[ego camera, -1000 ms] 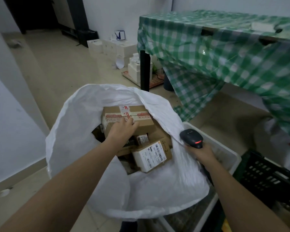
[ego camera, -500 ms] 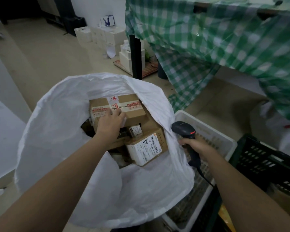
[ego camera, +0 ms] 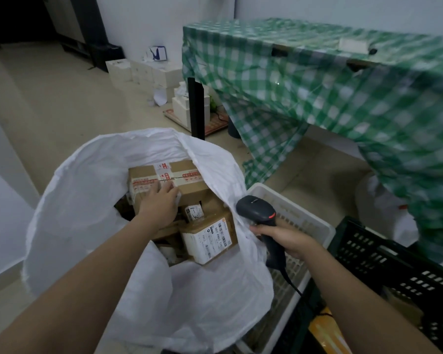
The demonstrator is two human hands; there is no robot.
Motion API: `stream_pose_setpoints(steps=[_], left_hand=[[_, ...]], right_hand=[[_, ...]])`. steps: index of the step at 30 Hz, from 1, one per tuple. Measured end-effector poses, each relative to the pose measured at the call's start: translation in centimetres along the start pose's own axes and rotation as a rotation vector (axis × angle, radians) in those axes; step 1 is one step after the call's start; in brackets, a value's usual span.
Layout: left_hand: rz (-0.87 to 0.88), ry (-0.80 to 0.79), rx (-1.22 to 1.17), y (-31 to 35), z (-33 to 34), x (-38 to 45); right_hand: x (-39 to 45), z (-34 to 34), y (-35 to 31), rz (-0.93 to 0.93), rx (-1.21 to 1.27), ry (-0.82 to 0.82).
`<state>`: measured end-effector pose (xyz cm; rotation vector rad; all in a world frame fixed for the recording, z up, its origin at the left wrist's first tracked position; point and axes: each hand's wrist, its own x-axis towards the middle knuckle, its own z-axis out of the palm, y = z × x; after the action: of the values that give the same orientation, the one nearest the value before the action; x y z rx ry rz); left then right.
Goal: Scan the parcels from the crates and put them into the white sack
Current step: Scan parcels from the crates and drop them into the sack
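1. White woven plastic fills the head view: the white sack (ego camera: 92, 213) stands open on the floor in front of you, its rim folded outward.
2. Your left hand (ego camera: 157, 206) rests with relaxed fingers on the taped brown parcel (ego camera: 179, 178) lying on top of the pile inside the sack.
3. Just beside it lies a labelled parcel (ego camera: 208, 240), barcode upward.
4. Your right hand (ego camera: 285, 237) grips the black scanner (ego camera: 257, 209) over the sack's right edge.
5. To the right, the white crate (ego camera: 310, 222) touches the sack; the black crate (ego camera: 394, 272) stands beyond it.
6. Behind them stands a desk under a green checked cloth (ego camera: 317, 80); its dark leg (ego camera: 196, 108) rises just behind the sack, with white boxes (ego camera: 143, 72) against the wall.
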<state>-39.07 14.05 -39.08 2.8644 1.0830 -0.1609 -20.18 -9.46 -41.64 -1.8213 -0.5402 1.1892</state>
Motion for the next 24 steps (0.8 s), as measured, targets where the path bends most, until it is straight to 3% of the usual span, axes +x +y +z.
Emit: stream_pose_setpoints(steps=[3, 5, 7, 10, 12, 15, 18, 21, 24], left_hand=[[0.03, -0.125, -0.063, 0.1, -0.9, -1.1], [0.031, -0.087, -0.145, -0.3, -1.5, -1.9], [0.064, 0.055, -0.13, -0.6, -2.3, -3.1], [0.122, 0.412, -0.096, -1.5, -4.4, -5.2], [0.059, 0.592, -0.017, -3.3, -5.7, -6.6], [-0.135, 0.703, 0.044, -6.8, -7.2, -9.1], [-0.266, 0.659, -0.067, -9.0, -8.6, -10.5], [-0.452, 0.456, -0.438, -11.3, -9.7, -11.6], [-0.522, 0.342, -0.772, -12.7, -9.5, -12.0]], right_hand=[[-1.0, 1.1, -0.5, -0.052, -0.108, 0.035], [-1.3, 2.3, -0.9, -0.073, -0.087, 0.095], [-1.3, 3.8, -1.6, -0.084, -0.027, 0.151], [-1.2, 5.6, -3.5, -0.11, -0.045, 0.194], [-1.2, 6.6, -4.8, -0.164, -0.056, 0.241], [-1.8, 7.7, -6.5, -0.236, -0.043, 0.316], [-2.2, 7.7, -8.0, -0.274, -0.041, 0.359], [-3.1, 8.4, -9.9, -0.338, -0.03, 0.375], [-3.5, 9.5, -11.8, -0.343, -0.007, 0.377]])
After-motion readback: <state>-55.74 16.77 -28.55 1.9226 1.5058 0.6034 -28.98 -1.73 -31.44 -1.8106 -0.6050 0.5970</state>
